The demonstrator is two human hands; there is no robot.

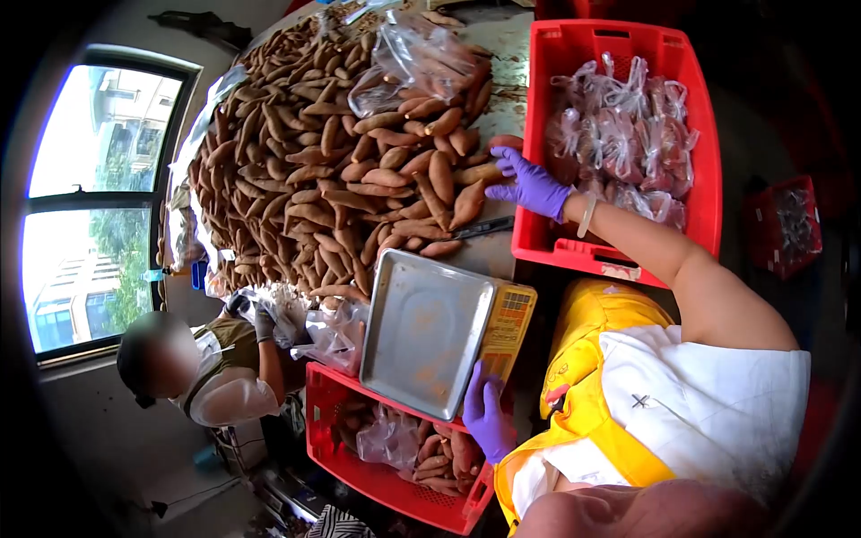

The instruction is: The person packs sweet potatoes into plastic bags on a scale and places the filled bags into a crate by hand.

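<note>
My right hand (535,184), in a purple glove, reaches to the near edge of a big heap of sweet potatoes (309,193). Its fingers are spread around the end of one sweet potato (477,174); I see no firm grip. Below, my left hand (487,417), gloved alike, has its fingers extended at the corner of a metal tray (426,332). That tray sits on a scale with a yellow keypad panel (508,330). Whether the left fingertips touch the tray or the scale is unclear.
A red crate (708,152) beside my right arm holds bagged sweet potatoes. Another red crate (395,475) near my left hand contains loose ones and plastic. A dark, flat tool (484,228) lies by the heap. Clear bags (417,63) rest on it. A co-worker (233,377) handles plastic bags.
</note>
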